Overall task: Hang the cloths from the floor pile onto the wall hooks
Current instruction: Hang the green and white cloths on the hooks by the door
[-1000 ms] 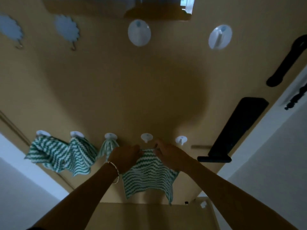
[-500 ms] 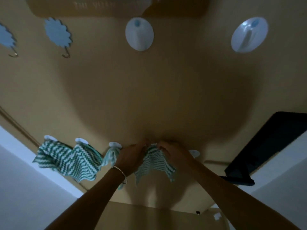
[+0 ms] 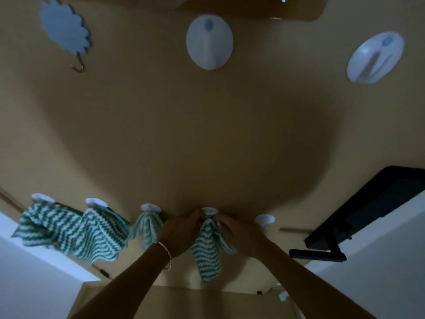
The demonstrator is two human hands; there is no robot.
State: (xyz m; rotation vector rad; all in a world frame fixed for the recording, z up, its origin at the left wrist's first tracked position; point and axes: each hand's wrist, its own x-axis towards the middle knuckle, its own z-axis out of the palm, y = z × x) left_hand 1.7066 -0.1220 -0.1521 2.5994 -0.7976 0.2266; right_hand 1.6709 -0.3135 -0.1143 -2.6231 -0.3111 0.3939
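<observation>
A green-and-white zigzag cloth (image 3: pixel 206 254) hangs bunched from the fourth white hook (image 3: pixel 209 211) in a low row on the tan wall. My left hand (image 3: pixel 181 231) and my right hand (image 3: pixel 239 231) both pinch its top at that hook. Three more zigzag cloths hang to the left: the far-left cloth (image 3: pixel 41 224), the second cloth (image 3: pixel 101 236) and the third cloth (image 3: pixel 147 226). The fifth hook (image 3: pixel 264 219), right of my hands, is bare. The floor pile is out of sight.
Higher on the wall are two large round white hooks (image 3: pixel 209 42) (image 3: pixel 374 57) and an umbrella-shaped hook (image 3: pixel 65 34). A black flat screen on a stand (image 3: pixel 368 208) sits at the right. A white surface (image 3: pixel 34 279) runs along the lower left.
The cloth, spread flat between my hands a second ago, is now gathered into a narrow bunch at the fourth hook. The view has moved closer to the wall.
</observation>
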